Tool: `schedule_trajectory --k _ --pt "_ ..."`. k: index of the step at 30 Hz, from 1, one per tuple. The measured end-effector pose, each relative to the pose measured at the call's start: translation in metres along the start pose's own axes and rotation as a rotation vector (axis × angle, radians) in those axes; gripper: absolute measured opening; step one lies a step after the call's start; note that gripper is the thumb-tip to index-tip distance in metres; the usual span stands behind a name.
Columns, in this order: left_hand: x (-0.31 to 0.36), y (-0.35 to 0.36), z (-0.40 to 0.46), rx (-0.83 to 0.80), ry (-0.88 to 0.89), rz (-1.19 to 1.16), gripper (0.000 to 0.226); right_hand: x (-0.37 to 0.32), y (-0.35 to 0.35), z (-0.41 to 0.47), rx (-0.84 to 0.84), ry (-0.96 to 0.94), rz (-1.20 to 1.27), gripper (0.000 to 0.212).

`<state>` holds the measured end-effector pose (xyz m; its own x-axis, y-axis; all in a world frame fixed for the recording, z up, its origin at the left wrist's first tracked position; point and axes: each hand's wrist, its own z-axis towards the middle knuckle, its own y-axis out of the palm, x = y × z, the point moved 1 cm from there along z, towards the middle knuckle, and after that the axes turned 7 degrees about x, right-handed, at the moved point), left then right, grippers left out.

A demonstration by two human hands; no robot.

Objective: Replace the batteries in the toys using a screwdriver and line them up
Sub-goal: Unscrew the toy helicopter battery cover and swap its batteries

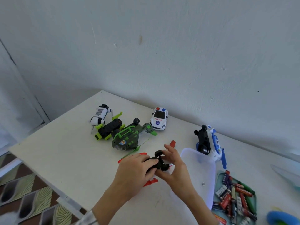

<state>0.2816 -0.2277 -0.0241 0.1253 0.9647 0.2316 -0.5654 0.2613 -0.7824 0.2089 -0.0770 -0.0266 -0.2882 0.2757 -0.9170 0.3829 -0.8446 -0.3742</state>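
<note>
Both my hands hold a red and white toy [151, 181] turned upside down, its black underside with wheels [159, 161] facing up. My left hand [136, 169] grips it from the left and my right hand [173, 166] from the right, low over the white table [65, 159]. Behind them lie a white robot dog [99, 116], a black and green toy [110, 128], a dark green helicopter [129, 138] and a white police car [159, 119]. A blue and white helicopter [211, 143] lies on its side to the right. I see no screwdriver.
A teal tray [253, 200] at the right holds several loose batteries [235, 197]. A translucent lid [199, 172] lies beside my right hand. A red-orange tip [172, 143] shows behind my fingers. A blue object [282, 218] sits at the bottom right. The wall stands close behind the table.
</note>
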Motion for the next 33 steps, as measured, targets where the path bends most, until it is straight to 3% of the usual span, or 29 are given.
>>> schedule_trajectory --k 3,7,9,12,14,16,19,23,25,27,29,33 --pt "-0.003 -0.008 0.002 -0.003 -0.084 -0.063 0.027 -0.006 -0.006 -0.002 0.014 -0.104 -0.029 0.074" --pt "-0.027 -0.02 0.014 0.136 -0.46 -0.452 0.023 -0.019 -0.011 -0.001 0.224 -0.146 0.132 0.062" --pt "-0.036 -0.029 0.034 0.191 -0.6 -0.767 0.026 -0.023 -0.006 0.003 0.298 -0.06 0.194 0.071" --pt "-0.036 -0.035 0.071 0.23 -0.807 -1.095 0.022 -0.031 0.008 0.015 0.16 0.191 0.365 0.102" --pt "-0.029 -0.031 0.095 0.176 -0.897 -1.274 0.018 -0.041 0.013 0.029 0.087 0.306 0.608 0.097" --pt "-0.023 -0.024 0.114 0.088 -0.87 -1.338 0.015 -0.053 0.013 0.041 0.065 0.346 0.749 0.077" --pt "-0.034 -0.004 0.144 -0.065 -0.66 -1.17 0.019 -0.055 0.008 0.053 0.221 0.417 0.808 0.077" --pt "-0.09 0.051 0.205 -0.274 -0.343 -0.44 0.046 -0.054 0.006 0.052 0.449 0.504 0.868 0.089" --pt "-0.109 0.081 0.227 -0.463 -0.274 -0.165 0.06 -0.056 0.008 0.047 0.548 0.49 0.849 0.077" --pt "-0.119 0.103 0.234 -0.616 -0.226 -0.112 0.068 -0.063 0.013 0.04 0.626 0.476 0.813 0.057" --pt "-0.122 0.116 0.231 -0.709 -0.126 -0.139 0.061 -0.068 0.017 0.032 0.682 0.477 0.794 0.053" --pt "-0.124 0.111 0.214 -0.721 -0.063 -0.168 0.048 -0.076 0.019 0.017 0.799 0.467 0.686 0.05"
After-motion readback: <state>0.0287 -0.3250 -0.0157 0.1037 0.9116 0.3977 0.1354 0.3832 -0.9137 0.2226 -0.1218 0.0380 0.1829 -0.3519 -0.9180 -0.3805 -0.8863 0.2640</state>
